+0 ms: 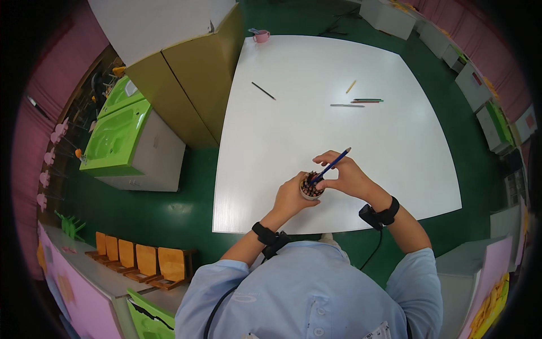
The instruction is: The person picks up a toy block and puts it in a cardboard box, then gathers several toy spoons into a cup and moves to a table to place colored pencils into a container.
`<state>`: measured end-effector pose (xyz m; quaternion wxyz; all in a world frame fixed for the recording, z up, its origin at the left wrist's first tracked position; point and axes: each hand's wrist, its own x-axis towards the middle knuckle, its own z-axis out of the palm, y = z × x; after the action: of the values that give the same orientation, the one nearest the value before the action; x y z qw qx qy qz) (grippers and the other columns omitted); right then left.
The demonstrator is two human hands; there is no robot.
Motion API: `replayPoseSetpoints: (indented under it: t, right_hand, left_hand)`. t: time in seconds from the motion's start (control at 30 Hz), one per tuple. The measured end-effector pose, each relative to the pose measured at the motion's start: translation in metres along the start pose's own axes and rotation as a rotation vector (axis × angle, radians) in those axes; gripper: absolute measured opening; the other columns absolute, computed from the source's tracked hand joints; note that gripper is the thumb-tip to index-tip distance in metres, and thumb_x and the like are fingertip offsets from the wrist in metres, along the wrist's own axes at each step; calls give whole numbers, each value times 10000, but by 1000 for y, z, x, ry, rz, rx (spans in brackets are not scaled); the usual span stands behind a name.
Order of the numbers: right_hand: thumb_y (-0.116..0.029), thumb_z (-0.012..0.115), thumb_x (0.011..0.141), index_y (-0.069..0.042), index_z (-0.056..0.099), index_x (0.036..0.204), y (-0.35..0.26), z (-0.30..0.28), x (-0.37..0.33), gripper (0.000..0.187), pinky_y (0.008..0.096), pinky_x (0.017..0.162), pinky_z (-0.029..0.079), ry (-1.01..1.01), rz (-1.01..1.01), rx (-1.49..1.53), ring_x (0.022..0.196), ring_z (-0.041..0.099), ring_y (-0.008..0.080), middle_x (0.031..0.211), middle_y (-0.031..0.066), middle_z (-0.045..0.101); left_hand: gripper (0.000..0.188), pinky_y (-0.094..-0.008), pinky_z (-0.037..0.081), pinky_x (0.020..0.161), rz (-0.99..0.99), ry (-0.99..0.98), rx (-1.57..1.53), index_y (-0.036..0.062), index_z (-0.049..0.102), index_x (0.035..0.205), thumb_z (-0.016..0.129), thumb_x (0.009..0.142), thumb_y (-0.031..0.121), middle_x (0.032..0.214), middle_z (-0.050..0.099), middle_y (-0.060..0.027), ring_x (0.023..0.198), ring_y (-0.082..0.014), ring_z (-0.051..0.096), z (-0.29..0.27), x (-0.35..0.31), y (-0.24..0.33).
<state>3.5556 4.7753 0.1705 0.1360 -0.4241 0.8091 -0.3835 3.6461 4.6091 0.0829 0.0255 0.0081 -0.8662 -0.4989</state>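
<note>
My left hand (291,195) is wrapped round a small pale cup (311,198) near the front edge of the white table. Many pencils (309,189) stand packed in that cup, wooden ends up. A blue pencil (336,159) slants up out of the cup toward the right, its lower end among the others. My right hand (347,176) is curved about this pencil just above the rim, with the thumb by the cup's mouth. Part of its grip is hidden.
On the white table (271,141) lie a black pencil (263,91), a yellow pencil (350,86), a grey pencil (347,105) and a green pencil (367,100) touching a reddish one. A pink cup (261,37) stands at the far left corner, near a tall cabinet (180,85).
</note>
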Motion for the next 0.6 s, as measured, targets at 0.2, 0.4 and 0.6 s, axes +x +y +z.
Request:
replayPoseSetpoints:
  t: [0.2, 0.4, 0.6]
  right_hand:
    - [-221, 816, 720, -36, 552, 1221, 58, -36, -71, 596, 317, 828, 487, 104, 309, 155, 971, 597, 170, 1110, 66, 618]
    - [-200, 786, 754, -61, 474, 1301, 55, -60, -71, 644, 320, 767, 513, 157, 446, 400, 931, 602, 180, 1125, 96, 591]
    - [-331, 791, 732, -37, 514, 1250, 110, -64, -24, 657, 373, 783, 506, 58, 218, -366, 925, 594, 287, 1099, 164, 586]
  left_hand:
    - [651, -353, 528, 783, -6, 43, -2, 72, 559, 1116, 864, 578, 276, 1000, 678, -121, 921, -271, 666, -5, 11, -8]
    - [669, -354, 535, 765, 32, 96, 14, 74, 548, 1129, 875, 578, 266, 1010, 667, -130, 917, -286, 664, 3, 48, -16]
    - [625, -332, 534, 788, -15, 127, 15, 65, 559, 1096, 872, 586, 246, 1006, 683, -87, 927, -232, 673, 12, 96, -9]
